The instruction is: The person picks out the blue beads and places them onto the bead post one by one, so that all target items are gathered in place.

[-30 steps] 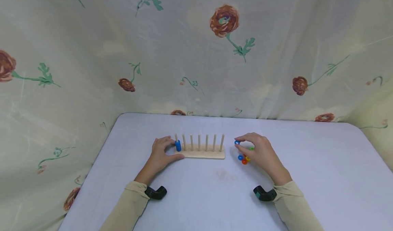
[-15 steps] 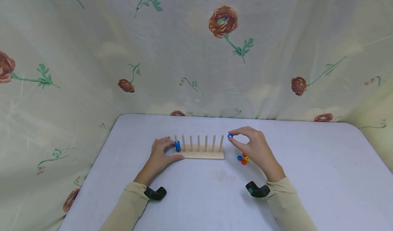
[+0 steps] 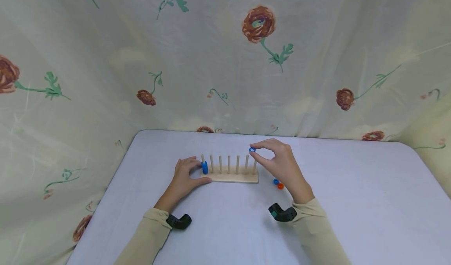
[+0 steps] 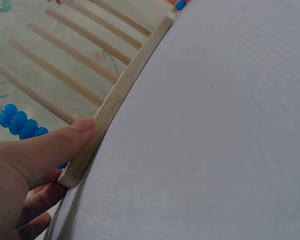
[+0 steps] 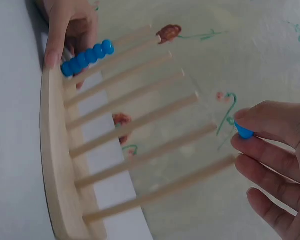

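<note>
A wooden peg rack (image 3: 229, 177) with several upright pegs stands on the table. My left hand (image 3: 186, 177) grips the rack's left end, thumb on the front edge and fingers behind, as the left wrist view shows. Blue beads (image 5: 87, 58) are stacked on the leftmost peg. Between thumb and index finger, my right hand (image 3: 282, 161) pinches a single blue bead (image 3: 252, 150) above the rack's right end. In the right wrist view this held bead (image 5: 244, 131) is apart from the pegs, near the tip of the rightmost one.
Right of the rack lie a loose blue bead (image 3: 276, 181) and an orange bead (image 3: 280, 186); my right hand hides the area behind them. The white-covered table (image 3: 225, 226) ends at a flowered curtain (image 3: 197, 61). A black wrist device (image 3: 282, 213) is on each wrist.
My right hand has carried the blue bead left and upward, from over the loose beads to the rack's right end. My left hand has stayed on the rack.
</note>
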Action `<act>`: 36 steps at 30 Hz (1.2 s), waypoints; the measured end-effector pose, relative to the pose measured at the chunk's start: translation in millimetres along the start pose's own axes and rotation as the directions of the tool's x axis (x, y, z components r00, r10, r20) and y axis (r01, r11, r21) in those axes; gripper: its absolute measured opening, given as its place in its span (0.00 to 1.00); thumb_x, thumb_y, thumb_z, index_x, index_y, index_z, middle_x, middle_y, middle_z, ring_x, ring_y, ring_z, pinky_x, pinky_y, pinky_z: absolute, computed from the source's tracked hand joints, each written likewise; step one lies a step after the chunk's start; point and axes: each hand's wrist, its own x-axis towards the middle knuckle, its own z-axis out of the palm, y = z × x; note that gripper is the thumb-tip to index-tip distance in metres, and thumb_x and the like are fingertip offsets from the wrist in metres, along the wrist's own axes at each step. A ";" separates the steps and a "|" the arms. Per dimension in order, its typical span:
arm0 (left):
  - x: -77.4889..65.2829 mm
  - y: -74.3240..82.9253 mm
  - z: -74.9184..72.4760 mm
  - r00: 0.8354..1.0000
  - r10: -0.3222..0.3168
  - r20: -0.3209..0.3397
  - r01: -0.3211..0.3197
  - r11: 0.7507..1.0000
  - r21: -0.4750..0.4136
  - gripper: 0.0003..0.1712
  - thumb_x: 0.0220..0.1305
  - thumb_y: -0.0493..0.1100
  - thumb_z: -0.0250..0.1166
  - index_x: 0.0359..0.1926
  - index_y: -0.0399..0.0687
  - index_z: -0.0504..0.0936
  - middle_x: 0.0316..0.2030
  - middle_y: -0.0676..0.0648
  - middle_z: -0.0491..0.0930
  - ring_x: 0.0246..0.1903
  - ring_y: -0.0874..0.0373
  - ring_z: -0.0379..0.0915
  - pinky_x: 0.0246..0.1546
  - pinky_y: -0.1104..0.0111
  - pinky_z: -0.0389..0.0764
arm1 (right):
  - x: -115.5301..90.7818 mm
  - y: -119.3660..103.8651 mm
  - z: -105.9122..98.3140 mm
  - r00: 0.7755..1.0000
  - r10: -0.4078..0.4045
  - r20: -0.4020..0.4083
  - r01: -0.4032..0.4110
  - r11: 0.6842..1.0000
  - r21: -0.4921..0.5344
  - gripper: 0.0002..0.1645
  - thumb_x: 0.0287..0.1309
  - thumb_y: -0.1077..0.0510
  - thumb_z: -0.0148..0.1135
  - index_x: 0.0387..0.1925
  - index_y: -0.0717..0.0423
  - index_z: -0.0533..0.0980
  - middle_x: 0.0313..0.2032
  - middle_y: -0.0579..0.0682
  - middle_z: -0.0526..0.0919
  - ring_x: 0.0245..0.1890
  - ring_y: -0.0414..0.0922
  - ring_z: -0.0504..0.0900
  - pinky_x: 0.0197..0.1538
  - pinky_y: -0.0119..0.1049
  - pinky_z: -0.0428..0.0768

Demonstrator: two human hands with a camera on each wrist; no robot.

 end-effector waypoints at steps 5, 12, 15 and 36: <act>0.0 -0.6 0.5 1.000 -0.002 0.000 0.002 1.000 -0.002 0.34 0.48 0.51 0.84 0.54 0.41 0.85 0.69 0.35 0.74 0.74 0.38 0.62 0.81 0.38 0.40 | 8.0 -15.0 11.5 0.999 0.001 0.041 -0.002 1.000 0.020 0.13 0.58 0.58 0.76 0.46 0.53 0.89 0.45 0.49 0.92 0.50 0.48 0.88 0.53 0.47 0.88; 0.3 -1.3 1.5 1.000 -0.003 -0.003 0.003 1.000 0.026 0.34 0.49 0.52 0.83 0.54 0.41 0.85 0.69 0.35 0.75 0.74 0.37 0.62 0.81 0.37 0.42 | 17.8 -33.2 33.5 0.992 0.019 0.127 -0.018 1.000 -0.005 0.13 0.61 0.55 0.75 0.48 0.51 0.88 0.47 0.48 0.92 0.52 0.49 0.87 0.56 0.49 0.87; 0.6 -1.6 1.7 1.000 -0.003 -0.004 0.004 1.000 0.024 0.34 0.49 0.52 0.84 0.54 0.41 0.85 0.68 0.35 0.75 0.74 0.38 0.62 0.81 0.37 0.41 | 21.4 -38.6 42.6 0.989 0.015 0.148 -0.013 1.000 -0.014 0.13 0.61 0.54 0.75 0.48 0.50 0.88 0.46 0.48 0.92 0.51 0.47 0.87 0.56 0.48 0.87; 0.3 -1.3 0.8 1.000 0.012 -0.007 -0.012 1.000 0.017 0.33 0.50 0.52 0.83 0.54 0.44 0.85 0.67 0.37 0.77 0.74 0.38 0.63 0.80 0.35 0.40 | 37.7 -62.1 84.1 0.981 -0.101 0.163 0.110 0.993 -0.041 0.12 0.63 0.54 0.73 0.47 0.51 0.88 0.43 0.48 0.92 0.48 0.45 0.88 0.53 0.43 0.87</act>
